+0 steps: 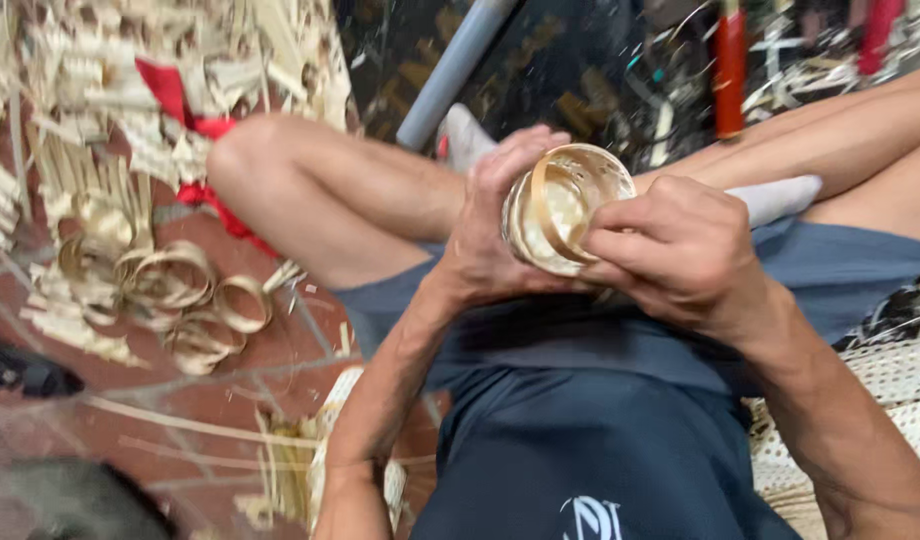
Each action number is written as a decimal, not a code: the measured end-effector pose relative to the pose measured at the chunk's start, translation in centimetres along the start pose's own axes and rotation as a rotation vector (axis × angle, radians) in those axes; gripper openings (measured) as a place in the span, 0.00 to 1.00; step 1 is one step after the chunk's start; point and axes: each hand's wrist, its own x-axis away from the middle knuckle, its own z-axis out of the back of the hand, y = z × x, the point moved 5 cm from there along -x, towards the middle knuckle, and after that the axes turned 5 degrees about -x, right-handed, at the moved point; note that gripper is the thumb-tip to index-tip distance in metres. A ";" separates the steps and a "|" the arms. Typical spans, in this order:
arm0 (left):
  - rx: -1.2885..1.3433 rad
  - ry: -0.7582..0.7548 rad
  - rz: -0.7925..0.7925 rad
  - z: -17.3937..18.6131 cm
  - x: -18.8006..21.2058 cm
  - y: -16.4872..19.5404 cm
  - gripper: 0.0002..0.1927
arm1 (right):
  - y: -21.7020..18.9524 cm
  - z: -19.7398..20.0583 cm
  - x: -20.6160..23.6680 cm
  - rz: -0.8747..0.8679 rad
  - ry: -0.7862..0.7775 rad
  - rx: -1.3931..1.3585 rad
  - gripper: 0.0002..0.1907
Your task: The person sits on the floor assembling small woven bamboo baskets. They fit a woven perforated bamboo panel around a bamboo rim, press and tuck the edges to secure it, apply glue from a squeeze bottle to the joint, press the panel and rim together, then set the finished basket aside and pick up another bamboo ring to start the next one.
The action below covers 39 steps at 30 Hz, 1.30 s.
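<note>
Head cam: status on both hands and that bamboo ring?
Left hand cups the round bamboo piece. Right hand pinches its rim strip. Nothing in the way; loose bamboo rings lie apart on the floor.

No package, label, sign or screen shows anywhere in this view.

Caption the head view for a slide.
Seated person's left hand and right hand grip a round bamboo-strip container; loose bamboo rings lie on the floor.
</note>
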 end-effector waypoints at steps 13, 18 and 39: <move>-0.520 -0.194 -0.262 -1.2 -3.1 0.4 0.24 | 6.0 -3.7 0.4 -0.089 -0.094 0.428 0.08; -0.455 -0.274 -0.278 -1.5 -2.6 -1.1 0.14 | 5.8 -3.3 1.0 -0.091 -0.167 0.219 0.09; -0.013 -0.407 -0.227 0.5 -1.9 4.3 0.14 | 2.2 6.7 3.8 0.079 -0.229 0.041 0.19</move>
